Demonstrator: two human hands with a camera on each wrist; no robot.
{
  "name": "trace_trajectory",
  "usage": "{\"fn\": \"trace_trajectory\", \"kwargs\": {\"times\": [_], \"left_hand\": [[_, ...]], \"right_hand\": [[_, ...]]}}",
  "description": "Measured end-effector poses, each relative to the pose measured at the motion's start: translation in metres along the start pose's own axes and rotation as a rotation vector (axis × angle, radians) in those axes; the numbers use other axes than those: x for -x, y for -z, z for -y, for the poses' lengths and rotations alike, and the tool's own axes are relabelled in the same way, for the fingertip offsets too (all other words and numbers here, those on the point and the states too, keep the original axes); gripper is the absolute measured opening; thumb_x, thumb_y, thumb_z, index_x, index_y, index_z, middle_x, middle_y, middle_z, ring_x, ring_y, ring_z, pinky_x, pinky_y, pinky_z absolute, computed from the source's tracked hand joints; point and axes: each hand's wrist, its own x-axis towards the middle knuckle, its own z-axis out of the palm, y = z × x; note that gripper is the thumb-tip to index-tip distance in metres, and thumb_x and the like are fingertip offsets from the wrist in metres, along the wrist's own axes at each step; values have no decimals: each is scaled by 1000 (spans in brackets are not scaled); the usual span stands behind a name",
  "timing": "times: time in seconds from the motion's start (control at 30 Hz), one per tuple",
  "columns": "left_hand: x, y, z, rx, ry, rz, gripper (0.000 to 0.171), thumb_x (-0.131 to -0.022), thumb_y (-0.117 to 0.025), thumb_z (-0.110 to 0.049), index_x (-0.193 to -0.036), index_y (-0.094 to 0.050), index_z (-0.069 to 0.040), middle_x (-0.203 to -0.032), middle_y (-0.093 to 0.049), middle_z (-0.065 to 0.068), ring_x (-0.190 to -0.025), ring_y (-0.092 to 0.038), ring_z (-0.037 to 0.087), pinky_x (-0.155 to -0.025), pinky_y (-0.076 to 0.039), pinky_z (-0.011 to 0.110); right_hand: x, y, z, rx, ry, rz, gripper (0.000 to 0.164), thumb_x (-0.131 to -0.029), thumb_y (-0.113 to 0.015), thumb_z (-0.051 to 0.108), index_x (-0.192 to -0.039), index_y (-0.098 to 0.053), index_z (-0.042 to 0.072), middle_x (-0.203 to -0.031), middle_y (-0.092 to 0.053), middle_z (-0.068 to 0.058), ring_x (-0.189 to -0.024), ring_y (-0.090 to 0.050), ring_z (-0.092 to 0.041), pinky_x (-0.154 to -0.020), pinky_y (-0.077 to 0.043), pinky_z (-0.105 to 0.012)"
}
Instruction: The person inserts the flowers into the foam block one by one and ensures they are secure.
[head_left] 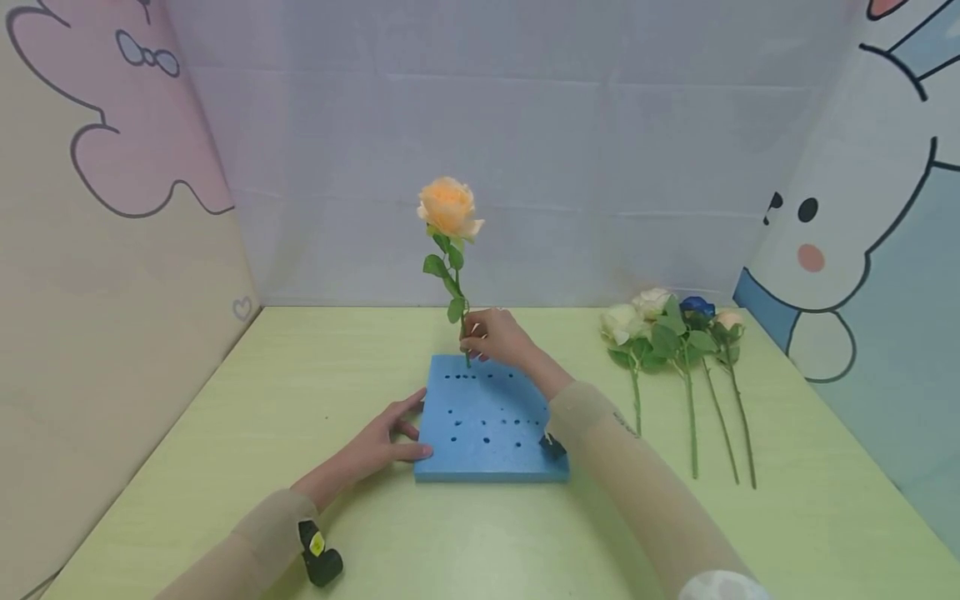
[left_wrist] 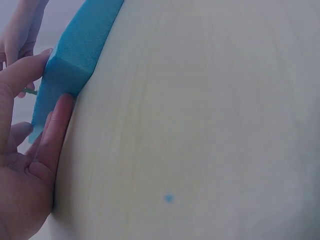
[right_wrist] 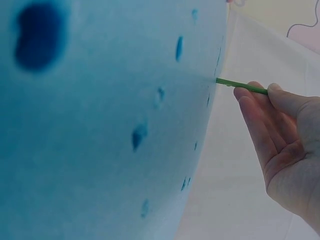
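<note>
A peach rose (head_left: 450, 208) stands upright above the far edge of a blue foam board (head_left: 468, 458) with rows of small holes. My right hand (head_left: 495, 336) pinches its green stem (right_wrist: 245, 86) low down, between thumb and fingers. The stem's lower end meets the foam surface; whether it sits in a hole, I cannot tell. At the board's left side, my left hand (head_left: 386, 437) rests with fingers spread, touching the edge. In the left wrist view, the thumb and fingers of that hand (left_wrist: 30, 175) lie against the foam's side.
On the table's right lie several more stemmed flowers: white roses (head_left: 622, 323), a blue rose (head_left: 697, 306) and a pale peach rose (head_left: 729, 319). Their stems point toward me. A white cloth (head_left: 487, 150) hangs behind the yellow-green table (head_left: 337, 358).
</note>
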Motion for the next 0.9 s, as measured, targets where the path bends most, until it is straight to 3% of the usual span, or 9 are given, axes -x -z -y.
{"fn": "trace_trajectory", "kwargs": {"times": [0.43, 0.63, 0.9], "left_hand": [[-1, -2, 1, 1, -6, 2, 95, -82, -80, -40, -158, -24, -30, -158, -37, 5, -110, -57, 16, -100, -43, 43], [0, -2, 1, 4, -6, 14, 95, -82, -80, -39, -158, -24, -30, -158, -37, 5, -110, -56, 16, -96, -44, 38], [-3, -1, 4, 2, -29, 10, 95, -82, -80, -38, -158, -23, -29, -158, -36, 6, -110, -56, 16, -95, -43, 36]], "right_hand": [[-1, -3, -2, 2, -20, -9, 5, -94, -65, 10, -97, -66, 5, -97, -75, -14, -83, -74, -26, -70, -60, -36], [-3, -4, -5, 25, -43, -9, 12, -93, -68, 12, -103, -68, 5, -99, -75, -12, -85, -74, -24, -71, -59, -34], [7, 3, 0, 80, -43, -76, 34, -93, -70, 20, -124, -63, 9, -118, -71, -8, -110, -68, -22, -94, -54, -37]]}}
